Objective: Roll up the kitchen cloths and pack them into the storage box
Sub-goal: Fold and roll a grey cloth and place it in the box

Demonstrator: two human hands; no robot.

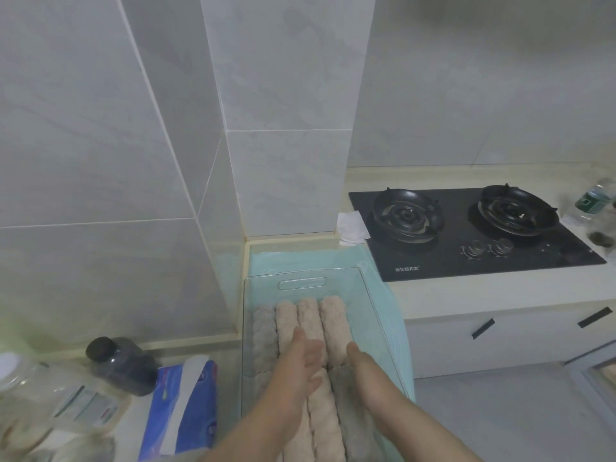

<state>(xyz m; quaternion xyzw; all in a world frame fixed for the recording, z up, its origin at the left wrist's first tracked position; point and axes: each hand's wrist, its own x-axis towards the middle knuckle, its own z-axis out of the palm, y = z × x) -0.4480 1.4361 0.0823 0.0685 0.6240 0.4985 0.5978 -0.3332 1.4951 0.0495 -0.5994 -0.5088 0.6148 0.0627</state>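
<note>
A clear plastic storage box (300,273) stands on a pale green cloth (383,295) on the counter. Several rolled beige and grey kitchen cloths (330,315) lie side by side in the box, lengthwise. My left hand (305,365) lies flat on the middle rolls with straight fingers, pressing them. My right hand (361,365) is inside the box at the right side, down along the rightmost roll; its fingers are mostly hidden behind that roll.
A black two-burner gas hob (466,228) is set into the counter at right, with a white paper (351,225) beside it. A blue tissue pack (186,405), a dark jar (123,365) and a clear jar (50,391) stand left. A tiled column (286,128) rises behind the box.
</note>
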